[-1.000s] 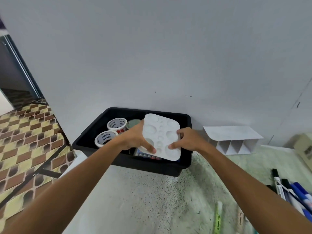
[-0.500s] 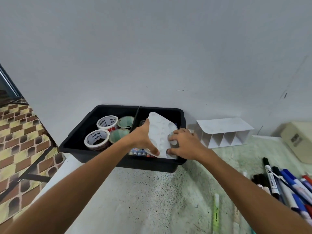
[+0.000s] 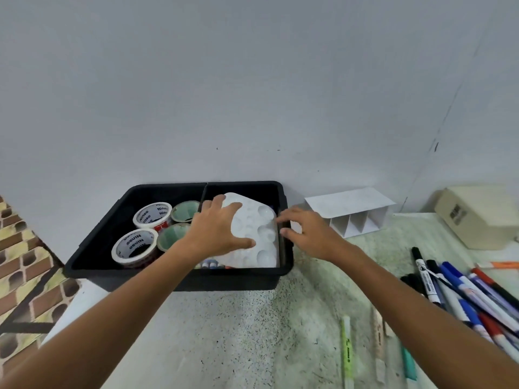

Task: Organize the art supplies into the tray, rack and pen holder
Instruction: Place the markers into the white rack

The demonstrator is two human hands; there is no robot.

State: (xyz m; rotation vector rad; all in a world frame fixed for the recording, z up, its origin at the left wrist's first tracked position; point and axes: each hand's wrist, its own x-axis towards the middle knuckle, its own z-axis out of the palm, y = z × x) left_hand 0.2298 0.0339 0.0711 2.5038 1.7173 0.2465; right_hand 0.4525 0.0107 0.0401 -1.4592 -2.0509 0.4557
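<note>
A white paint palette [image 3: 257, 234] lies tilted in the right compartment of the black tray [image 3: 179, 277], on top of small paint tubes [image 3: 209, 265]. My left hand [image 3: 214, 231] rests spread on the palette's left part, thumb on its face. My right hand [image 3: 307, 234] is at the tray's right rim, fingers stretched toward the palette's edge and holding nothing. Several tape rolls [image 3: 136, 244] fill the left compartment. A white divided rack [image 3: 352, 213] stands right of the tray against the wall.
Several markers [image 3: 463, 293] lie heaped at the right. A green highlighter [image 3: 347, 352] and other pens [image 3: 379, 346] lie near the front. A beige box [image 3: 477, 217] sits at the far right. The table's left edge drops to a patterned floor [image 3: 25, 276].
The palette went from being held in both hands over the tray down into the right compartment. My right hand let go and moved to the rim; my left hand stayed on it.
</note>
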